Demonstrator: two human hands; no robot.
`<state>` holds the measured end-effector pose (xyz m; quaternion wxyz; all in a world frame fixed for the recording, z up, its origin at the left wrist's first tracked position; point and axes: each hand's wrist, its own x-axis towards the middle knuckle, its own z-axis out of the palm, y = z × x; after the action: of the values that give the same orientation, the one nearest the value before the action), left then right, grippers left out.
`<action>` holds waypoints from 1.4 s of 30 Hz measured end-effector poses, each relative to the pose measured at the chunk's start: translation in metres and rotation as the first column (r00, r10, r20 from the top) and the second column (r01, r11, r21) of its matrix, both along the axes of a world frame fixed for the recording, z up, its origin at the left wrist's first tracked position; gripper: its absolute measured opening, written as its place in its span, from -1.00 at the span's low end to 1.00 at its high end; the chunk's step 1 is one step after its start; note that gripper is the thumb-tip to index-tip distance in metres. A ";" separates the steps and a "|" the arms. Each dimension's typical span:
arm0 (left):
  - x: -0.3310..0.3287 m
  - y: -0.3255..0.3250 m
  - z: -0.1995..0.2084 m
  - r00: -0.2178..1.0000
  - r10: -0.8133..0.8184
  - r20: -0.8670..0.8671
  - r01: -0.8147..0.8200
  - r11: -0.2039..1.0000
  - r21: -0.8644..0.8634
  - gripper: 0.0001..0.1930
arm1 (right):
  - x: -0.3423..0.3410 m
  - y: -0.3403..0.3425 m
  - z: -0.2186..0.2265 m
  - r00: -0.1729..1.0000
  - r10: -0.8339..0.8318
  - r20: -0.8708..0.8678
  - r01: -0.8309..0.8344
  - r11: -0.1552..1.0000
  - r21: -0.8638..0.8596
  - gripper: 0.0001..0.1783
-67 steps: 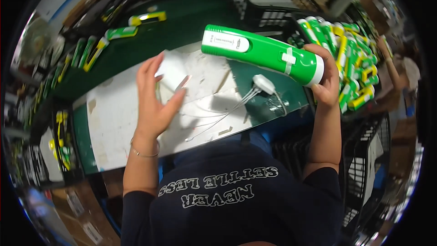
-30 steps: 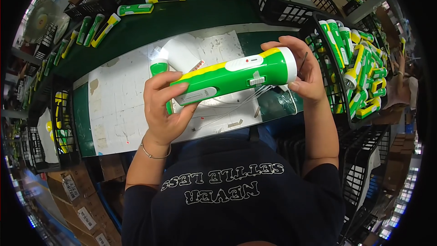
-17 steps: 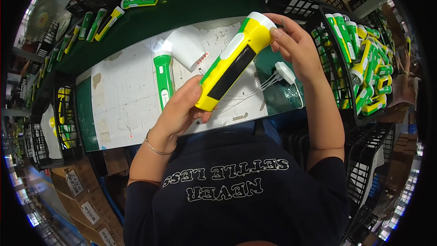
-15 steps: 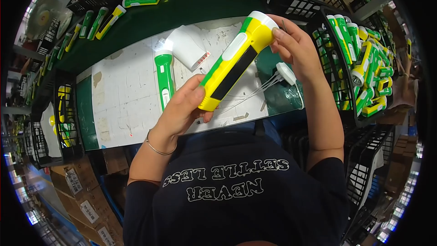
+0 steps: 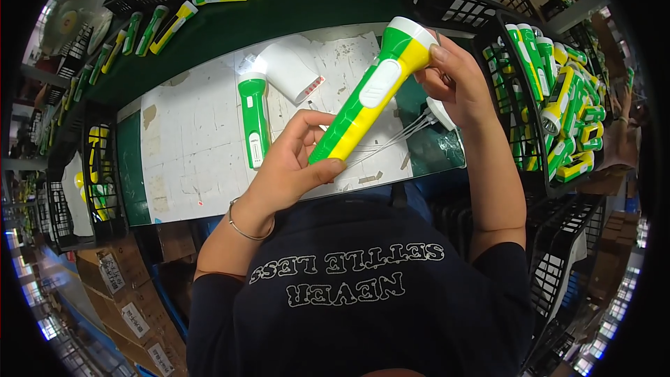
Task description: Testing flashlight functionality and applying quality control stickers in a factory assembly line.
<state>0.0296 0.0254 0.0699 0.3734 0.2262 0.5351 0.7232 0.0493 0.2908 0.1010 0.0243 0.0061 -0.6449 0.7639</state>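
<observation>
One green-and-yellow flashlight (image 5: 368, 101), held tilted over the white-topped surface (image 5: 192, 143): left grip (image 5: 287, 167) wrapped round the narrow end, right grip (image 5: 459, 77) holding the wide white end. Second flashlight (image 5: 256, 126) lies near the left grip.

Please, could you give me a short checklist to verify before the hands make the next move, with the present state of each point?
1. Left hand on the narrow end of the held flashlight: ok.
2. Right hand at its wide white head: ok.
3. Second flashlight apart from the held one: ok.
4. White cables off the white board: not ok, they run onto it.
5. Held flashlight lit: cannot tell, its lens faces away.
</observation>
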 end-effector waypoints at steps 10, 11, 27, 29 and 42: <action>0.001 0.017 0.004 0.997 -0.014 0.082 0.024 0.993 -0.113 -0.51 | -0.002 -0.042 -0.013 0.991 0.094 0.094 -0.093 0.996 -0.019 -0.50; 0.002 0.018 0.000 0.999 0.009 0.047 -0.004 0.993 -0.115 -0.49 | -0.003 -0.045 -0.013 0.991 0.100 0.094 -0.098 0.995 -0.021 -0.50; 0.001 0.019 -0.002 0.852 0.152 -0.501 -0.252 0.958 -0.137 -0.32 | 0.017 -0.089 -0.032 0.989 0.120 0.081 -0.105 0.981 -0.165 -0.50; 0.005 0.019 0.001 0.837 0.150 -0.526 -0.258 0.956 -0.138 -0.33 | 0.018 -0.088 -0.030 0.984 0.140 0.109 -0.117 0.974 -0.194 -0.53; 0.008 0.017 0.000 0.881 0.169 -0.443 -0.237 0.966 -0.102 -0.33 | 0.017 -0.087 -0.037 0.984 0.173 0.046 -0.164 0.973 -0.163 -0.44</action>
<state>0.0378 0.0428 0.0697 0.1844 0.2934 0.6788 0.6474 0.0664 0.2041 0.0636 -0.0594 0.0361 -0.5797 0.8119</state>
